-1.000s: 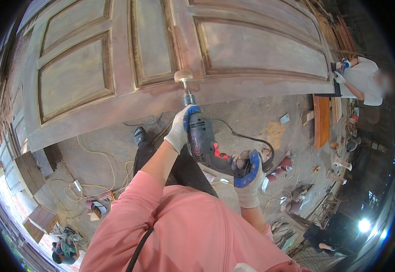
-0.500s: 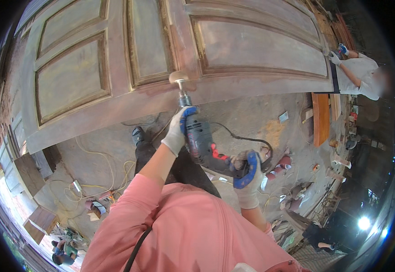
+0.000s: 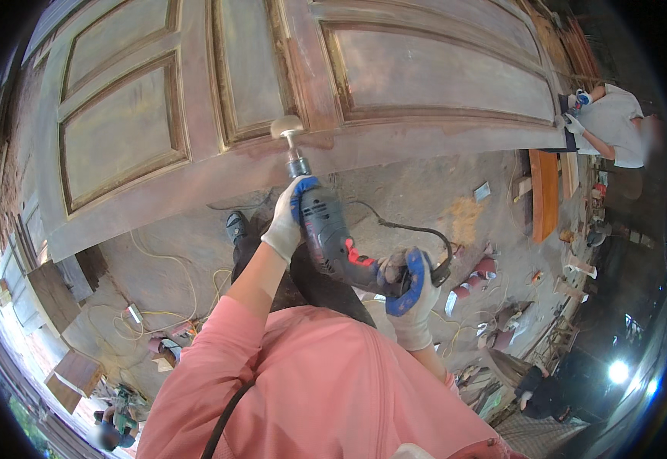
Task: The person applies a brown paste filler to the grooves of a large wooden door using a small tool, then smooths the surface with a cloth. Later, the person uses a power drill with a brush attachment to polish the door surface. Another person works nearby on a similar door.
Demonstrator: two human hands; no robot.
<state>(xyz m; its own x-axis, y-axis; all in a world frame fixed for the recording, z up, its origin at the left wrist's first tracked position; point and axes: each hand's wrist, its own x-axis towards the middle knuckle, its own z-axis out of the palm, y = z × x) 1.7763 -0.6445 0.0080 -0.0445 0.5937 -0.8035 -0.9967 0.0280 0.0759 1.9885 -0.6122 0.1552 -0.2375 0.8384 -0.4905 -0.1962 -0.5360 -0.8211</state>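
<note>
A dark electric drill [image 3: 327, 231] with red trim is held in both my gloved hands. My left hand [image 3: 291, 213] wraps round its front body, just behind the chuck. At the rear, my right hand [image 3: 413, 291] grips the handle, where the black cord comes out. In the chuck sits a round, pale sanding head [image 3: 286, 126] on a metal shaft. The head is at the lower rail of a large panelled wooden door [image 3: 395, 141], near the corner of the narrow middle panel; whether it touches the wood I cannot tell.
A person in a light shirt [image 3: 613, 122] works at the door's far right end. Yellow cord [image 3: 184, 264] winds over the floor at left. Reddish sandpaper rolls [image 3: 480, 277] lie right of the drill. An orange-brown board [image 3: 544, 195] stands beyond; a wooden block [image 3: 73, 375] is lower left.
Both my hands and the drill have shifted slightly left, the sanding head moving along the rail toward the middle panel. The other person's hands have moved lower at the door's end.
</note>
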